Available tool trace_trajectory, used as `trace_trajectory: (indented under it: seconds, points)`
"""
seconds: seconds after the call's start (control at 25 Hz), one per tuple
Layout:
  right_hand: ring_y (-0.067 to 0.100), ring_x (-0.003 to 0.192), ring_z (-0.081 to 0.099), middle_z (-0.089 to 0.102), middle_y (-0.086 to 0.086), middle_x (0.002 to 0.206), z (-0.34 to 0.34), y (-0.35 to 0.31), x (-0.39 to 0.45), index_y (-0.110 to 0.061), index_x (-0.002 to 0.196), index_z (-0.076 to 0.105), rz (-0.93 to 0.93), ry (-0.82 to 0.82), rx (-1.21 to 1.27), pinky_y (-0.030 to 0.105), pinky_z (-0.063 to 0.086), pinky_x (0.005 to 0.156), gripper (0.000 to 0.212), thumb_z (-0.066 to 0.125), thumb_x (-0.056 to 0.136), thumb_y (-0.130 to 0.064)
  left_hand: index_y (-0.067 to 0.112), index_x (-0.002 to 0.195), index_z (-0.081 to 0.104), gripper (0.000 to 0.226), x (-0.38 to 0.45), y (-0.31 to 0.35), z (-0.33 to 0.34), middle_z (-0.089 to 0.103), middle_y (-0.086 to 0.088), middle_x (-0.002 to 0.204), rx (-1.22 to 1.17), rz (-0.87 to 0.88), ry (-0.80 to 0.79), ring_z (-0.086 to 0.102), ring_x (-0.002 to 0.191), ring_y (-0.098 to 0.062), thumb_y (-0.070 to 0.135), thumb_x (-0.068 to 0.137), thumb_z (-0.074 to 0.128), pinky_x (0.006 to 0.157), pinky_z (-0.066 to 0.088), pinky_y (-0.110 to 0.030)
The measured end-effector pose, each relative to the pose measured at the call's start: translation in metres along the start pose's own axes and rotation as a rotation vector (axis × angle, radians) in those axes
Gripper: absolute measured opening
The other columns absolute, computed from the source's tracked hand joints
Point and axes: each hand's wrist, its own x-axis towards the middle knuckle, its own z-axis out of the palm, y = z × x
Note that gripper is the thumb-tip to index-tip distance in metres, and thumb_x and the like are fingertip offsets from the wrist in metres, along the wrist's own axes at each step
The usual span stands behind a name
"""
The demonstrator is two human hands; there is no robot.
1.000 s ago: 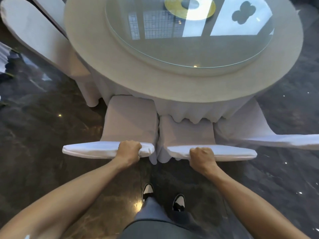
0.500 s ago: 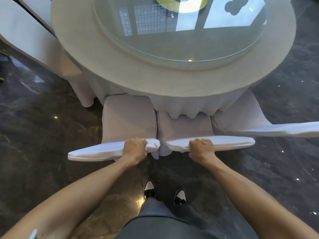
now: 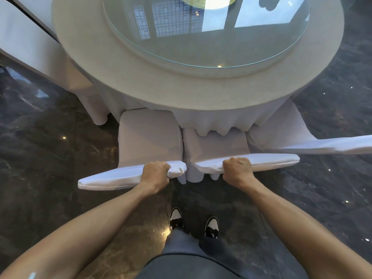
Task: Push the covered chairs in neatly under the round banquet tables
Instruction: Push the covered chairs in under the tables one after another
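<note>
White covered chairs [image 3: 150,137] at frame centre; left hand [image 3: 156,173], right hand [image 3: 237,167] each gripping chair back, fingers curled tight, under round desk [image 3: 128,77].

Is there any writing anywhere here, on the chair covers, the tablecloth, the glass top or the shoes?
None can be read.
The two chair covers, each held in a hand's grip, are plain white.
The tablecloth is plain.
The glass top shows only window reflections.
The shoes are black and white, with no legible mark.
</note>
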Motion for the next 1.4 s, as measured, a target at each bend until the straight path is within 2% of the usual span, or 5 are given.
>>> trace_trajectory:
  seconds: [0.44, 0.76, 0.96, 1.16, 1.4]
  points:
    - [0.026, 0.082, 0.064, 0.069, 0.002, 0.089, 0.018, 0.014, 0.001, -0.018, 0.090, 0.063, -0.054, 0.059, 0.091, 0.034, 0.043, 0.067, 0.014, 0.059, 0.081, -0.028, 0.016, 0.108, 0.061, 0.032, 0.009, 0.031, 0.000, 0.068, -0.007, 0.108, 0.059, 0.107, -0.072, 0.064, 0.098, -0.029, 0.032, 0.080, 0.064, 0.075, 0.043, -0.032]
    - [0.021, 0.079, 0.061, 0.068, -0.002, 0.088, 0.036, 0.093, -0.025, -0.021, 0.089, 0.064, -0.123, 0.219, 0.183, 0.037, 0.047, 0.081, 0.041, 0.062, 0.080, -0.061, 0.021, 0.116, 0.057, 0.051, 0.009, 0.110, 0.002, 0.068, -0.006, 0.110, -0.120, 0.214, -0.058, 0.063, 0.097, -0.027, 0.058, 0.081, 0.059, 0.086, 0.050, -0.041]
    - [0.023, 0.084, 0.062, 0.067, -0.001, 0.091, 0.037, 0.175, -0.057, -0.019, 0.093, 0.059, -0.191, 0.239, 0.334, 0.038, 0.049, 0.070, 0.028, 0.059, 0.090, -0.047, 0.018, 0.116, 0.055, 0.040, 0.016, 0.208, -0.016, 0.066, -0.007, 0.111, -0.084, 0.091, -0.143, 0.064, 0.098, -0.028, 0.049, 0.092, 0.048, 0.080, 0.050, -0.039]
    - [0.030, 0.082, 0.064, 0.070, 0.007, 0.090, 0.047, 0.277, -0.080, -0.015, 0.089, 0.062, -0.052, 0.324, 0.368, 0.037, 0.044, 0.066, 0.018, 0.050, 0.094, -0.028, 0.022, 0.107, 0.061, 0.035, 0.021, 0.280, -0.048, 0.064, -0.002, 0.093, 0.073, -0.012, -0.209, 0.061, 0.083, -0.022, 0.050, 0.087, 0.054, 0.074, 0.049, -0.036]
    - [0.028, 0.098, 0.061, 0.067, 0.005, 0.106, 0.073, 0.392, -0.092, -0.014, 0.108, 0.063, 0.035, 0.317, 0.339, 0.041, 0.043, 0.094, 0.026, 0.059, 0.084, -0.023, 0.022, 0.106, 0.060, 0.048, 0.048, 0.419, -0.078, 0.067, -0.003, 0.100, -0.055, 0.176, -0.049, 0.063, 0.089, -0.026, 0.062, 0.082, 0.048, 0.078, 0.050, -0.039]
